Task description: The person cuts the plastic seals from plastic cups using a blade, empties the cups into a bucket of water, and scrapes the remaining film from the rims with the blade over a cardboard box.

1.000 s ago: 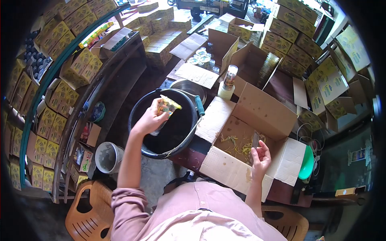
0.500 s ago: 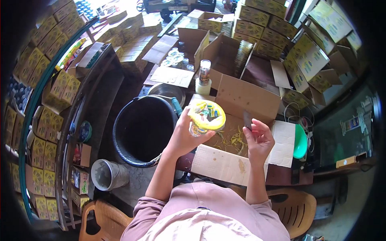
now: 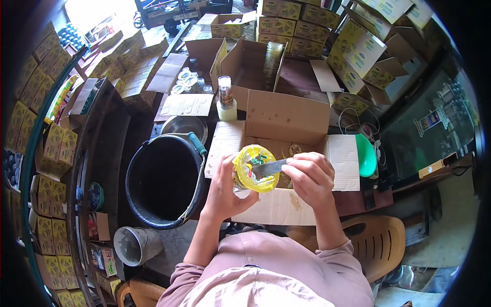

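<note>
My left hand (image 3: 221, 197) is wrapped round the side of a plastic cup with a yellow rim and printed film top (image 3: 251, 180), tilted toward me. A flat grey metal blade (image 3: 272, 167) is pinched in my right hand (image 3: 311, 176). The blade's far end lies over the cup's top; whether it goes through the film I cannot tell. Both hands are above an open cardboard box (image 3: 286, 113), with thin yellow strips partly showing inside. The fingertips behind the cup are hidden.
Left of the box stands a large black bucket (image 3: 131, 184), with a metal basin (image 3: 202, 128) behind it. A grey pail (image 3: 132, 248) is lower left. Stacked cups (image 3: 227, 111) stand beyond the box. To the right are a green bowl (image 3: 365, 156) and a glass case (image 3: 434, 125).
My right hand has moved left, bringing the blade from beside the cup onto its top. My left hand still grips the cup, now tilted more. The camera view has shifted right.
</note>
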Demonstrator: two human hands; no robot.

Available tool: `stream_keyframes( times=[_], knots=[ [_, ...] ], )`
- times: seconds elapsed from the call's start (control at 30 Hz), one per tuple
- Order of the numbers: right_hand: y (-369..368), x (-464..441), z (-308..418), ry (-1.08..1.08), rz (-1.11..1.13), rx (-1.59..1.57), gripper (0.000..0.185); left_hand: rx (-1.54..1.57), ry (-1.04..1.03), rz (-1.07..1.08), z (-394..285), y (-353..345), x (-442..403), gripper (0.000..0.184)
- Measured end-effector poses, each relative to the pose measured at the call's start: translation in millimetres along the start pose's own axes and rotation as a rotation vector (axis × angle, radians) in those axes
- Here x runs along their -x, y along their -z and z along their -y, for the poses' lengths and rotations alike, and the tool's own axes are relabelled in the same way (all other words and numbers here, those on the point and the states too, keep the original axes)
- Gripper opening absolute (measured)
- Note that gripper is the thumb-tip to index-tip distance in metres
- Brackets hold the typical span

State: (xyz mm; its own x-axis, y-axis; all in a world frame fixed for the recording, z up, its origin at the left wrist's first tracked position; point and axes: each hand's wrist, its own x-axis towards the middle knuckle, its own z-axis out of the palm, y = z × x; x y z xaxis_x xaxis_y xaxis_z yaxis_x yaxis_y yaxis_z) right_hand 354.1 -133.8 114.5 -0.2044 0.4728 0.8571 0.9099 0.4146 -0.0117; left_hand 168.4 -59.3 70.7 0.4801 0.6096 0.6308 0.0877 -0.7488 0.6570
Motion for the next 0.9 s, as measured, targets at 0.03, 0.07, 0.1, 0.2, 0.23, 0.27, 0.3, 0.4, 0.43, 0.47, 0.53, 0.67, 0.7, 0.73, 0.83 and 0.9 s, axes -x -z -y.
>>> stream_keyframes(
  times=[0.03,0.07,0.1,0.2,0.23,0.27,0.3,0.4,0.43,0.47,0.53,0.67,0.7,0.73,0.83,0.9],
  knots=[
    [0.5,-1.5,-0.7,0.010,0.005,0.005,0.013,0.039,0.058,0.011,-2.4,-0.6,1.0,0.064],
    [1.2,-4.2,-1.6,0.022,0.010,0.010,0.013,0.029,0.015,-0.037,-2.2,-3.7,2.2,0.069],
    [1.7,-6.1,-2.4,0.034,0.014,0.015,0.012,0.079,0.041,-0.037,-3.1,-5.6,3.0,0.070],
    [3.2,-8.2,-4.5,0.076,0.046,0.003,0.013,0.148,0.052,-0.040,-3.8,-7.4,3.1,0.072],
    [3.9,-9.1,-4.3,0.087,0.055,-0.005,0.014,0.119,0.008,-0.042,-2.6,-6.2,2.0,0.071],
    [4.6,-9.9,-4.3,0.093,0.062,-0.005,0.014,0.090,-0.035,-0.044,-1.7,-5.1,1.7,0.070],
    [5.4,-10.7,-4.3,0.098,0.069,-0.005,0.013,0.086,-0.029,-0.043,-1.8,-4.1,2.1,0.070],
    [9.1,-12.1,-0.8,0.098,0.097,-0.012,0.014,0.064,-0.034,-0.042,-3.2,-2.4,2.5,0.068],
    [9.8,-12.3,0.5,0.096,0.107,-0.016,0.014,0.047,-0.050,-0.044,-2.9,-2.3,1.7,0.068],
    [9.8,-12.5,1.8,0.102,0.099,-0.018,0.014,0.031,-0.067,-0.046,-2.9,-2.2,1.0,0.067],
    [9.4,-13.4,3.1,0.115,0.082,-0.022,0.014,0.048,-0.078,-0.039,-4.8,-1.7,-1.3,0.068],
    [9.0,-10.4,0.0,0.116,0.075,-0.011,0.014,0.069,-0.076,-0.021,-8.2,0.4,-2.7,0.068],
    [9.6,-11.3,0.0,0.119,0.077,-0.011,0.014,0.069,-0.078,-0.020,-8.3,0.8,-2.8,0.067],
    [9.8,-11.8,0.1,0.121,0.080,-0.012,0.013,0.068,-0.080,-0.019,-8.2,1.3,-2.6,0.067],
    [7.9,-10.9,-0.9,0.148,0.063,0.001,0.014,0.057,-0.082,-0.020,-9.8,1.6,-2.7,0.066],
    [6.4,-10.0,-1.6,0.152,0.041,-0.004,0.013,0.083,-0.065,-0.017,-9.7,1.2,-3.2,0.064]
  ],
)
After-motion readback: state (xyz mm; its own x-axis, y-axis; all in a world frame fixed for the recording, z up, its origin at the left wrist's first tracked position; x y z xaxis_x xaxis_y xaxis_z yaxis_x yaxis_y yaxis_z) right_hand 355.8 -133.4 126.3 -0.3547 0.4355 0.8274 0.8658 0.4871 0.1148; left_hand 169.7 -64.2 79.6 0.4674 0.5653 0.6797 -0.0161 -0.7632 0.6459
